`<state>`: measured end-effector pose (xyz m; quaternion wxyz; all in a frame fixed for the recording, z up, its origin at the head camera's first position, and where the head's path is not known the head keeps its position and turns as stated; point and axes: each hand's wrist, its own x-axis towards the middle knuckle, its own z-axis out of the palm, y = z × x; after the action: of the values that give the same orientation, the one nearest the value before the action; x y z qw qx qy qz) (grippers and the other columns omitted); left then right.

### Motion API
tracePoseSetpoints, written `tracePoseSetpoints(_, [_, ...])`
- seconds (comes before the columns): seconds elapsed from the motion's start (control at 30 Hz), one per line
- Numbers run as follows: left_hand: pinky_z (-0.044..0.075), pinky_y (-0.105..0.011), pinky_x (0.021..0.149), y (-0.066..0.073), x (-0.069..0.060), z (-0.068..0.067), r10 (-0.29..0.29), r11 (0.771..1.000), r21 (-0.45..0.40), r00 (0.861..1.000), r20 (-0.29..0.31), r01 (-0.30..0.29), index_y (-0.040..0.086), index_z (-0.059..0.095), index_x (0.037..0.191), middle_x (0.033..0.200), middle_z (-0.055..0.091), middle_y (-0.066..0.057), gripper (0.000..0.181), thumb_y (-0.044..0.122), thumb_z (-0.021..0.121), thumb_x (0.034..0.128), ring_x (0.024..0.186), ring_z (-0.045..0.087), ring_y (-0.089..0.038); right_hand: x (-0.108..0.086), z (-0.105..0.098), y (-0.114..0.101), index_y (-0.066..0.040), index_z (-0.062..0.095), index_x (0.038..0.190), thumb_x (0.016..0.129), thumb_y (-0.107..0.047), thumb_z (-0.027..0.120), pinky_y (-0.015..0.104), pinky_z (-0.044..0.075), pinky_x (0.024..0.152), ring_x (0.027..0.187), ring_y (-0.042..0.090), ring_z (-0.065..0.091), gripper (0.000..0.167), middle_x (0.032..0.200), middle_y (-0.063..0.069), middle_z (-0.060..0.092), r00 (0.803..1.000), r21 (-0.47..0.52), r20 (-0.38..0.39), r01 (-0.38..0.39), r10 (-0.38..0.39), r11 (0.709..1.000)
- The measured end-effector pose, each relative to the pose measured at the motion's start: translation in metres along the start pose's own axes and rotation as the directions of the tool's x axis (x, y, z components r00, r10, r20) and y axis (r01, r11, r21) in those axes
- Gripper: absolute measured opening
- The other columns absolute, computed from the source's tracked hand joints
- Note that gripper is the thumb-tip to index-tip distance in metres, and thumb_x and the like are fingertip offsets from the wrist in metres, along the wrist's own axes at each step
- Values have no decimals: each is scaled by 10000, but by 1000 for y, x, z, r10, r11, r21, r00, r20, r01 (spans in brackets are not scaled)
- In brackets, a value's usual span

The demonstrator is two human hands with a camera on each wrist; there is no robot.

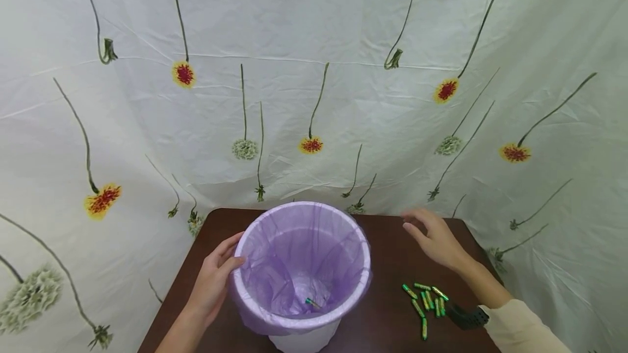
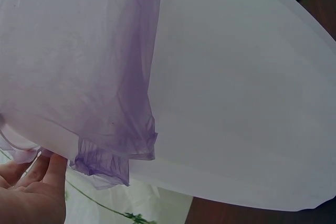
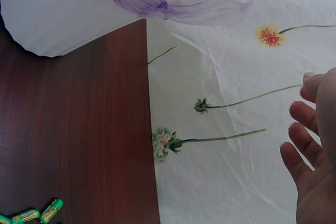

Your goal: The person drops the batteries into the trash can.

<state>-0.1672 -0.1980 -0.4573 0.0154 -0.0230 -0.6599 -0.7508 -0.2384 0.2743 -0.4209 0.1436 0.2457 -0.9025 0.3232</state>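
Clearly, the nearest of the green batteries (image 1: 424,328) lies with its long axis running from the near side of the table (image 1: 392,255) toward the far edge; the others sit in a loose cluster just beyond it, several slanted, one almost parallel to the far edge. The whole group is inside the table's right edge, and it lies back toward the person from the right hand (image 1: 435,239), whose forearm (image 1: 485,282) passes along the cluster's right side. That hand is the nearer of the two. Left of the batteries the bin (image 1: 299,344) stands on the table, mouth upward, lined with a purple bag (image 1: 267,274), and a single battery (image 1: 313,303) lies slantwise at its bottom. On the side toward the table's left edge, the left hand (image 1: 213,279) grips the bin's rim, thumb over the top, fingers outside. Farther off, toward the far right corner, the right hand seems raised above the table, its fingers loosely bent, pointing left and away, a gap between thumb and fingers and nothing held. Past the far edge hangs a flowered cloth (image 1: 289,15)
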Motion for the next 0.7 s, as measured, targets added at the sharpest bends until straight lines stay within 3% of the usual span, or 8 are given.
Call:
tracePoseSetpoints(0.27, [523,-287,927,-1,0,-1,8,1000,-5,1000,3,-8,-29,437,1507,1501,464,-224,526,-26,550,993,1190,601,-149,-20,1,8,-20,677,1258,1042,-128,633,554,517,839,1063,321,642,245,1169,102,675,998,-36,-6,-63,62,997])
tracePoseSetpoints(0.43, [528,-295,922,0,-1,0,4,1000,-7,1000,1,-4,-27,441,1505,1500,467,-230,525,-24,551,992,1183,606,-157,-35,5,16,-32,679,1262,1042,-121,631,519,534,805,1044,292,648,242,1176,85,678,998,-48,-10,-59,58,997])
tracePoseSetpoints(0.7, [530,-292,920,2,-2,1,-7,1000,-6,1000,-10,7,-26,443,1506,1510,461,-230,528,-25,555,989,1180,608,-146,-58,12,30,-54,682,1247,1026,-96,649,392,538,742,1019,262,657,227,1179,69,673,996,-104,8,-83,84,991])
